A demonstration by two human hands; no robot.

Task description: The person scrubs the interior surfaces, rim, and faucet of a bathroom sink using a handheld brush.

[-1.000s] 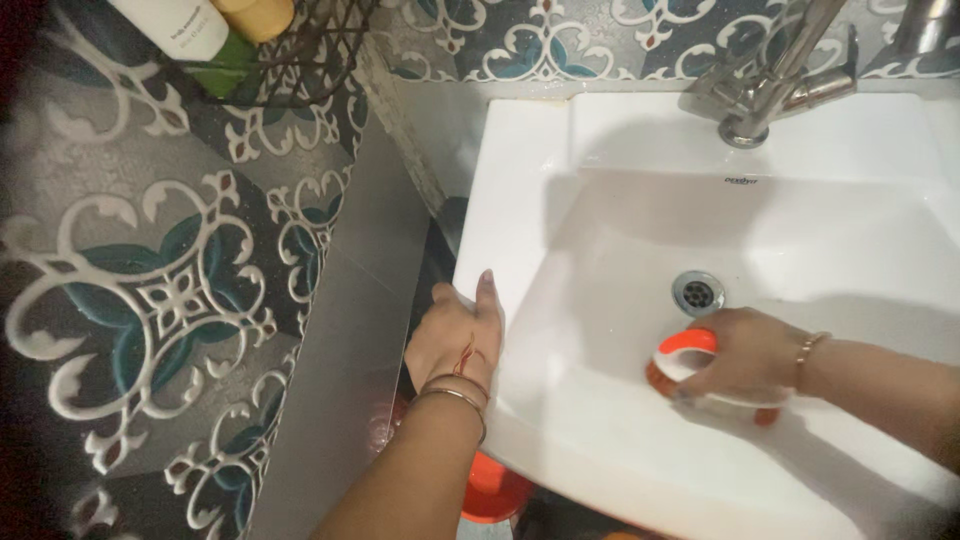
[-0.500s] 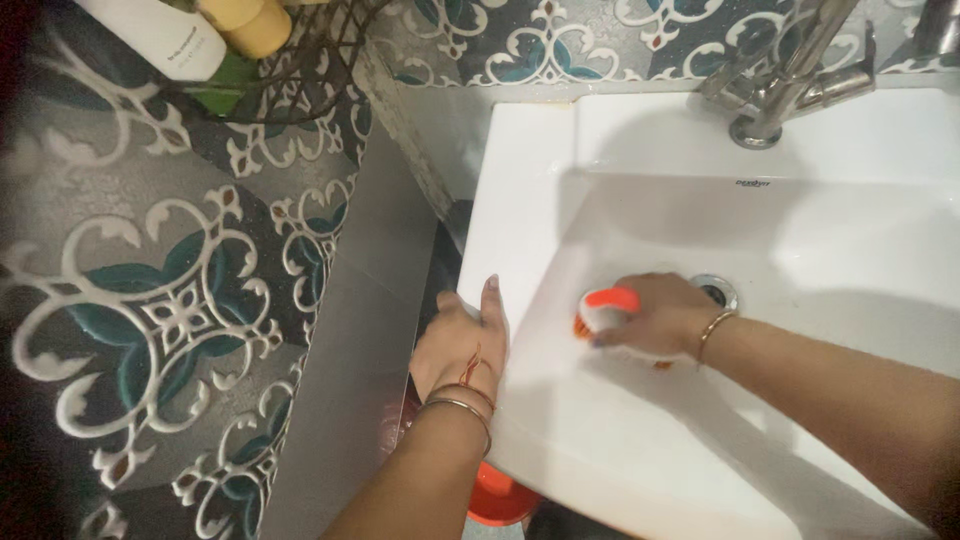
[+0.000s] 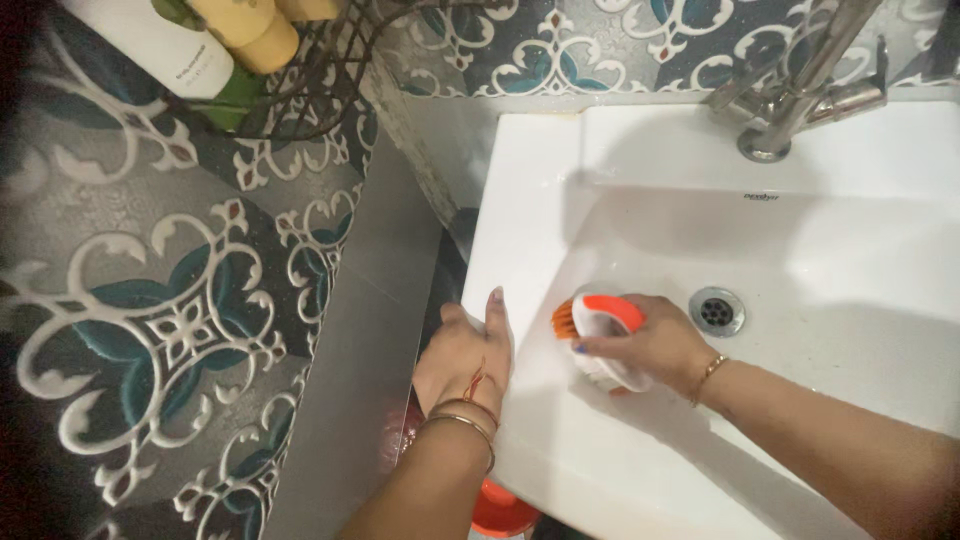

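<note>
My right hand (image 3: 648,348) grips a white and orange scrubbing brush (image 3: 598,322) and presses it against the left inner wall of the white sink (image 3: 860,300). Orange bristles show at the brush's left end. My left hand (image 3: 465,355) lies flat on the sink's left rim, fingers together and pointing away from me, with bangles on the wrist. The round metal drain (image 3: 717,309) sits just right of the brush.
A chrome tap (image 3: 795,95) stands at the back of the sink. A wire rack (image 3: 300,70) on the patterned tile wall holds a white bottle (image 3: 150,45) and a yellow bottle (image 3: 245,30). An orange object (image 3: 500,510) sits below the sink's front left corner.
My right hand has carried the brush leftward across the basin, from right of the drain to the left inner wall. My left hand has stayed on the rim.
</note>
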